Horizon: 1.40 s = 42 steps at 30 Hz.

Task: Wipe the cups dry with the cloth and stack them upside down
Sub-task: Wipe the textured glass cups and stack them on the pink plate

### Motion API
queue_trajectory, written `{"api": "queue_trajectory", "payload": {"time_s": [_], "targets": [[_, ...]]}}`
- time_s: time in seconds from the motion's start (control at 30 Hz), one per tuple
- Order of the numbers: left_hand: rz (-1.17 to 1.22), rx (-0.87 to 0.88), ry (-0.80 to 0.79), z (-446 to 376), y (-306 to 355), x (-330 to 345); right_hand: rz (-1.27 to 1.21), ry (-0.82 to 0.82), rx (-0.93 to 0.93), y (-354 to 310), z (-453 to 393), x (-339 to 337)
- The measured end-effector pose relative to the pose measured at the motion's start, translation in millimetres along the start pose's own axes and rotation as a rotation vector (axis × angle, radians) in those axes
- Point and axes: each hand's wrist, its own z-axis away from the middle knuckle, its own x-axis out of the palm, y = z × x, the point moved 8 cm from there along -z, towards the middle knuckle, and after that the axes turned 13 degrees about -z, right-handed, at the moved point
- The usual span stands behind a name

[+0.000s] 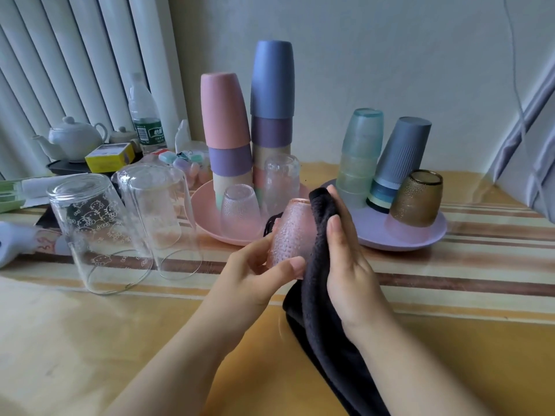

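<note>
Most of the cups already stand inverted, so the task reads as well advanced. At centre frame the left hand (264, 259) grasps a pink dimpled glass (292, 232) near its rim, base uppermost, while the right hand (345, 244) presses a dark cloth (318, 265) against its side with fingers nearly straight; the cloth's tail hangs toward the lower right of the frame. This glass is judged to be the piece now being dried and not yet set down. Behind it, on a pink plate (210, 217), rise two tall stacks of upturned plastic cups, one topped pink (223, 109) and one topped blue (271, 79), with two small clear textured glasses (240, 205) inverted beside them. At right centre a lilac plate (420, 235) carries a stack of translucent green cups (360, 145), a leaning grey-blue ribbed stack (402, 151) and an inverted amber glass (417, 196). Two tall clear tumblers (99, 223) stand mouth-down on the counter (120, 325) at left, unstacked; whether they are wiped cannot be told. The nearer tumbler bears a printed cartoon-cat pattern. At upper left a water bottle (144, 115) shows a green label with characters too small to read, near a white teapot (72, 139) and a yellow box (109, 157) whose print is illegible.
</note>
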Motion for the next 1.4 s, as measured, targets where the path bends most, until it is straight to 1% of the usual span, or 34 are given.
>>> {"api": "queue_trajectory", "payload": {"time_s": [0.07,0.17,0.27,0.3,0.33,0.37,0.43,0.47,0.53,0.57,0.6,0.7,0.83,0.93,1.0,1.07,1.13,1.2,1.23,1.27,1.3,1.33,1.4], "targets": [[0.040,-0.008,-0.020,1,-2,2,-0.041,0.044,0.062,3,0,-6],[0.100,-0.008,-0.019,-1,-4,2,-0.105,0.075,0.234,15,2,-10],[0.208,-0.041,0.077,-4,-9,-5,-0.311,-0.006,0.457,29,9,3],[0.223,-0.036,0.094,-5,-9,-7,-0.346,-0.026,0.474,29,11,7],[0.210,-0.034,0.099,-5,-8,-8,-0.344,-0.038,0.436,30,10,8],[0.167,-0.031,0.102,-4,-6,-8,-0.298,-0.038,0.359,29,7,7],[0.026,-0.017,0.150,-2,-4,-10,-0.153,-0.012,0.190,22,2,3],[-0.037,-0.009,0.213,-1,-3,-13,-0.116,0.005,0.153,20,2,1],[-0.122,0.031,0.353,4,4,-19,-0.076,0.031,0.137,15,4,-1],[-0.153,0.051,0.377,6,8,-19,-0.064,0.029,0.130,12,5,0],[-0.185,0.076,0.371,7,12,-16,-0.044,0.013,0.110,11,6,3],[-0.223,0.124,0.260,3,11,-5,-0.038,-0.031,0.100,14,7,9],[-0.204,0.107,0.093,1,9,3,-0.062,0.055,0.094,15,4,-5],[-0.089,0.037,-0.016,2,4,5,-0.109,0.079,0.171,21,-1,-13],[0.002,-0.006,-0.060,3,1,7,-0.233,0.070,0.286,27,1,-11],[0.132,-0.054,-0.038,1,-3,6,-0.388,0.022,0.397,32,3,-3],[0.308,-0.106,-0.018,-3,-8,6,-0.478,-0.035,0.454,31,5,6],[0.393,-0.141,-0.017,-6,-10,6,-0.459,-0.055,0.452,31,7,9],[0.390,-0.163,-0.002,-6,-11,5,-0.411,-0.027,0.445,34,6,6],[0.347,-0.183,0.046,-7,-13,1,-0.349,0.022,0.437,35,6,1],[0.267,-0.192,0.129,-7,-16,-5,-0.283,0.084,0.425,37,6,-6],[0.157,-0.174,0.232,-6,-17,-12,-0.217,0.133,0.408,36,6,-12],[-0.094,-0.046,0.440,1,-5,-25,-0.086,0.205,0.370,32,6,-21]]}}
